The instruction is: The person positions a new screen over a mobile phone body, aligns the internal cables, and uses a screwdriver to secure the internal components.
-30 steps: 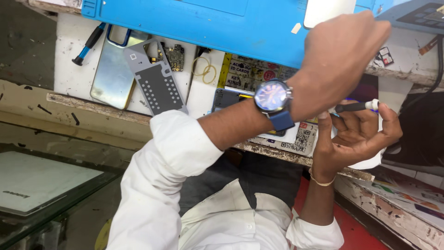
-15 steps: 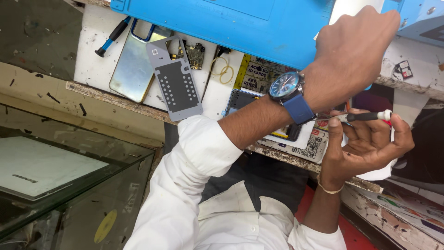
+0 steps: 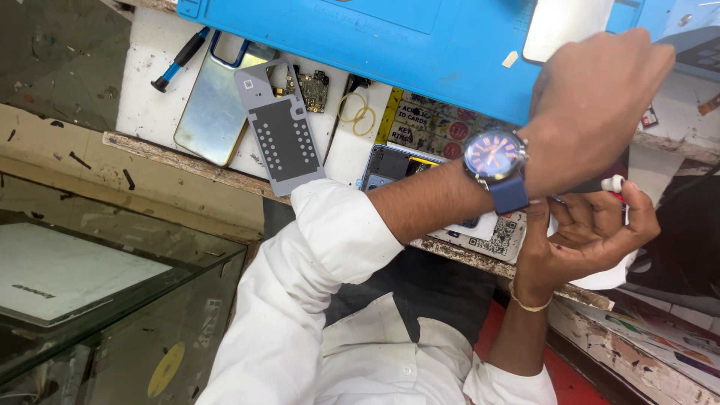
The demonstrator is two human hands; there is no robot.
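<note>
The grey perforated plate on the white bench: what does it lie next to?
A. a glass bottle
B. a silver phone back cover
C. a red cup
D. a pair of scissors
B: the grey perforated plate lies beside the silver phone back cover and overlaps its edge.

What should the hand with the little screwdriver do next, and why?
Probably lift the screwdriver a little toward the blue mat. The right hand grips it just below the left hand, which rests at the mat's edge with its fingers hidden, perhaps steadying something there.
</note>
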